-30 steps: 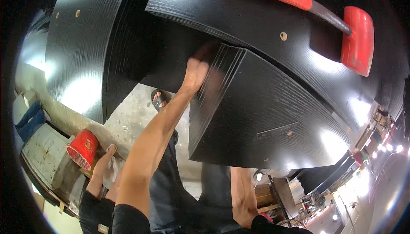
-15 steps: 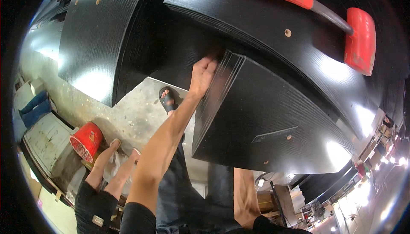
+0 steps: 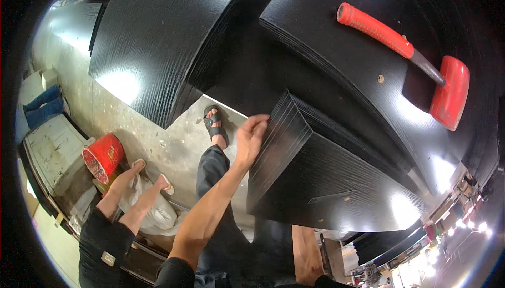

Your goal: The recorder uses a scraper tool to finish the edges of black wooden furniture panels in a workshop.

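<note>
A thick stack of black wood-grained boards (image 3: 336, 177) is in front of me, its layered end turned to the left. My left hand (image 3: 251, 139) is beside that end with curled fingers, the tips at its left edge. Whether they pinch a board there cannot be made out. My right forearm (image 3: 307, 254) goes up behind the stack's near edge, which hides the hand. Past this stack lies a larger pile of black boards (image 3: 336, 30), bearing a mallet (image 3: 451, 93) with a red head and red grip.
Another black board pile (image 3: 152, 41) stands at the left. Beyond it on the floor are a red bucket (image 3: 105, 156), a whitish bag (image 3: 158, 215) and another person's bare legs (image 3: 147, 204). My sandalled foot (image 3: 214, 119) shows between the piles. Cluttered shelving and lights are at the lower right.
My left hand has come away from the stack's upper corner to its left edge. The stack has shifted toward me, showing more of its far layered edge. The whole view has also shifted.
</note>
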Tool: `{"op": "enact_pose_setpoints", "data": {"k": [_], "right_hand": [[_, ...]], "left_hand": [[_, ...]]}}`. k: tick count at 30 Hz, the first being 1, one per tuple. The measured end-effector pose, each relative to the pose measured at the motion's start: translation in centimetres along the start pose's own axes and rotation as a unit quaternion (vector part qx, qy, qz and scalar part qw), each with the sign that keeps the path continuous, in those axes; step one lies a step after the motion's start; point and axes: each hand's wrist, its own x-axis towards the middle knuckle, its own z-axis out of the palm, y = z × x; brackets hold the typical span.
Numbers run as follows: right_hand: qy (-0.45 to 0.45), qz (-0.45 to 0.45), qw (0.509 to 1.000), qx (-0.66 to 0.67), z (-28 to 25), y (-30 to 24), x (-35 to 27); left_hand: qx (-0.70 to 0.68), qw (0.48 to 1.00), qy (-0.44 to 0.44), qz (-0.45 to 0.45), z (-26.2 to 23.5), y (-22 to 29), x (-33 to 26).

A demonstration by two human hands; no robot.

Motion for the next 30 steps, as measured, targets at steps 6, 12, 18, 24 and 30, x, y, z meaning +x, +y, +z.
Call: {"op": "enact_pose_setpoints", "data": {"k": [6, 12, 18, 24, 30], "right_hand": [[-0.032, -0.017, 0.995, -0.094, -4.4, -1.2, -1.6], [-0.206, 0.119, 0.94, 0.245, -19.7, -21.5, 2.3], [0.079, -0.101, 0.991, -0.037, -25.8, -28.0, 14.8], [-0.021, -0.116, 0.981, -0.153, -24.9, -28.0, 20.5], [-0.104, -0.087, 0.985, -0.107, -24.4, -28.5, 22.4]], "left_hand": [[-0.124, 0.97, 0.039, -0.206, -2.4, -3.0, -7.6], [-0.364, 0.866, 0.081, -0.334, -2.3, -0.2, -10.9], [-0.609, 0.722, 0.059, -0.322, -2.9, 2.9, -13.8], [-0.573, 0.751, 0.108, -0.311, -2.8, 8.0, -15.9], [-0.514, 0.777, 0.144, -0.333, -3.3, 11.1, -16.1]]}}
